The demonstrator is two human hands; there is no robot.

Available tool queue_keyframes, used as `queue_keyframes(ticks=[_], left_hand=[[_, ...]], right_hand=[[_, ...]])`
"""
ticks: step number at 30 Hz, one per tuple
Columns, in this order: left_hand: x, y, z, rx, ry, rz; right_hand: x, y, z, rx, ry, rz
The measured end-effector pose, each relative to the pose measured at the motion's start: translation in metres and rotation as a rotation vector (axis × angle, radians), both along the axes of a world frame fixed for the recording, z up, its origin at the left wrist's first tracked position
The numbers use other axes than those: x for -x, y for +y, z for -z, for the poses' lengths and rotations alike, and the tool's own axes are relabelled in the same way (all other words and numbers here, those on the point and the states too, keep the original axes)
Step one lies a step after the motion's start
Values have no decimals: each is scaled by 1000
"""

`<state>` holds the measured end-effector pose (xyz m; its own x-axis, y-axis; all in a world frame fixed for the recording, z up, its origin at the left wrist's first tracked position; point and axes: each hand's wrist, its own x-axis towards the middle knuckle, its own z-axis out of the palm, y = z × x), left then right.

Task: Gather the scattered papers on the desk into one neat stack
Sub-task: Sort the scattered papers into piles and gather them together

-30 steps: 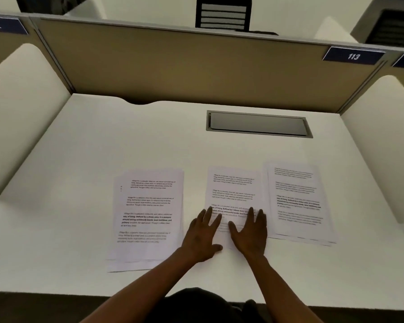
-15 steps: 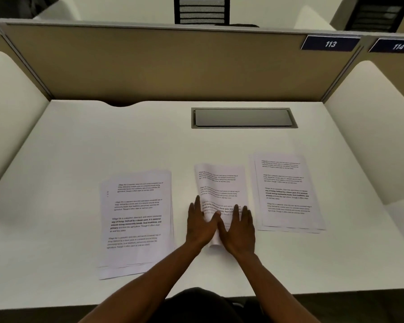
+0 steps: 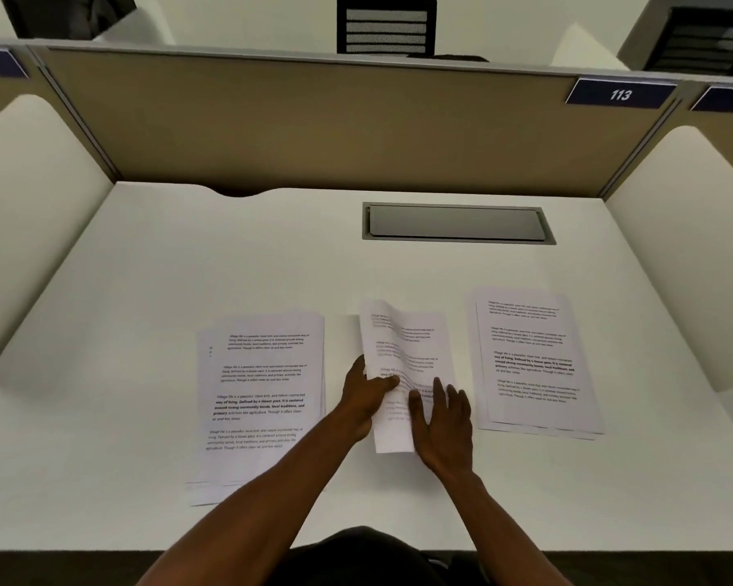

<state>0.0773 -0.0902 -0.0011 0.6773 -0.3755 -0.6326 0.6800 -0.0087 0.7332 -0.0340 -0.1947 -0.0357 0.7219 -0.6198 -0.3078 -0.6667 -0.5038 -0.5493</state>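
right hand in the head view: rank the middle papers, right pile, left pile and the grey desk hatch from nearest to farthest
From the right hand:
1. middle papers, under the fingers
2. right pile, just to its right
3. left pile, past the left hand
4. grey desk hatch, far back on the desk
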Motion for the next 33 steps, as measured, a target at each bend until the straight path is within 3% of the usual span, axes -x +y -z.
queue_keyframes(ticks=[6,10,13,16,24,33], left_hand=[[-11,28,-25,83,-114,93],[-23,68,-36,166,-95,68],[-29,100,-36,-5,-233,35],[-35,139,-26,-267,-386,1],[-26,207,-10,-739,-452,-61],[-18,228,16,-992,-464,23]], right_hand=[[-10,-4,-17,-198,-173,176],[-30,-5,-25,-652,-272,435],[-45,4,-26,-930,-334,468],[-57,25,-28,-875,-336,378],[-78,95,-20,-577,-199,88],[-90,128,-7,-144,-100,-135]])
